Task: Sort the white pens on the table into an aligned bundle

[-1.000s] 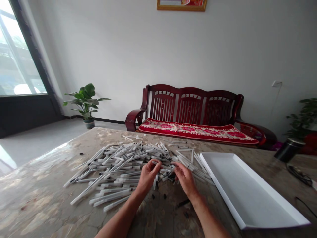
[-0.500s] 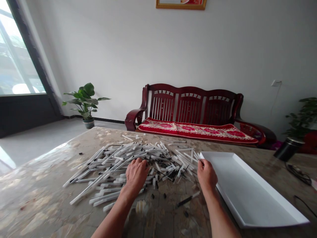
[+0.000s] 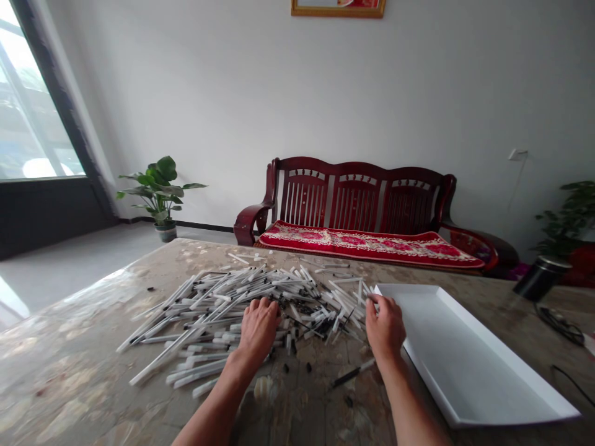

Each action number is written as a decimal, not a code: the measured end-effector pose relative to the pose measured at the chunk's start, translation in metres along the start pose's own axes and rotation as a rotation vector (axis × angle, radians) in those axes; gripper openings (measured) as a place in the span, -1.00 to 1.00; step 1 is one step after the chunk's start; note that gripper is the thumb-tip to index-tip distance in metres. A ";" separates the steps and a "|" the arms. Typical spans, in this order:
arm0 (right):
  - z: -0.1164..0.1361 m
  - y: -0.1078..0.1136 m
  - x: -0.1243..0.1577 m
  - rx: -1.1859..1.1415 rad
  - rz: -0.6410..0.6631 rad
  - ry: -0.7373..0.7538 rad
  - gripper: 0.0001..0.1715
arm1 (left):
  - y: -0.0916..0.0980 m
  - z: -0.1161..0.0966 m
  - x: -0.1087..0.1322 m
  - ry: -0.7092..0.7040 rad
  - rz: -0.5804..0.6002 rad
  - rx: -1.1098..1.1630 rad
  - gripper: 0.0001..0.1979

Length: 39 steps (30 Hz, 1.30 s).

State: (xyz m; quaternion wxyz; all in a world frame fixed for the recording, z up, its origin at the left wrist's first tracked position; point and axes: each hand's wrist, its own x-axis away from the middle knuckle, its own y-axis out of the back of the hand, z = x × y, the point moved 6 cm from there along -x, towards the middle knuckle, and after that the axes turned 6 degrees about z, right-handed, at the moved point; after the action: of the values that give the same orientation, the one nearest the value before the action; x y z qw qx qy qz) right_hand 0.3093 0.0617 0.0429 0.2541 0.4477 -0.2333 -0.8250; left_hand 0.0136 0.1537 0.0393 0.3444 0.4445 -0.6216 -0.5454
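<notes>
Plainly, left hand [image 3: 259,327] at one pen heap [image 3: 204,310], right hand [image 3: 387,328] by one white tray [image 3: 483,362], fingers [image 3: 264,304] curled, hold unclear.

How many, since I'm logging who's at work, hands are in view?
2: the left hand at the pile of pen pieces, and the right hand by the left edge of the white tray. No other hands show.
</notes>
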 end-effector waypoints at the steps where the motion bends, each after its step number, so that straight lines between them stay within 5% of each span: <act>1: 0.008 -0.005 0.003 -0.092 0.036 0.013 -0.62 | 0.001 -0.005 0.000 -0.031 -0.031 0.030 -0.88; 4: 0.035 -0.022 0.017 -0.274 0.229 -0.010 -0.60 | 0.000 -0.026 0.002 -0.172 -0.098 0.132 -0.90; 9: 0.078 -0.038 0.042 -0.240 0.516 0.058 -0.49 | -0.011 -0.057 0.011 -0.385 -0.132 0.206 -0.94; 18: 0.079 -0.044 0.046 -0.184 0.559 0.081 -0.47 | -0.020 -0.063 0.014 -0.448 -0.186 0.179 -0.93; 27: 0.083 -0.051 0.046 -0.639 0.608 0.013 -0.73 | -0.016 -0.055 0.011 -0.414 -0.207 0.281 -0.85; 33: 0.080 -0.051 0.048 -0.476 0.604 0.033 -0.55 | -0.015 -0.057 0.013 -0.429 -0.221 0.297 -0.84; 39: 0.083 -0.052 0.047 -0.748 0.586 -0.009 -0.75 | -0.016 -0.052 0.010 -0.403 -0.231 0.298 -0.85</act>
State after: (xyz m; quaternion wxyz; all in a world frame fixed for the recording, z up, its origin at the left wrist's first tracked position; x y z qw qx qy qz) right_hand 0.2051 0.0847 0.0223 0.6191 0.2373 -0.0378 -0.7477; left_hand 0.0603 0.1244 0.0316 0.0803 0.4406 -0.6962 -0.5609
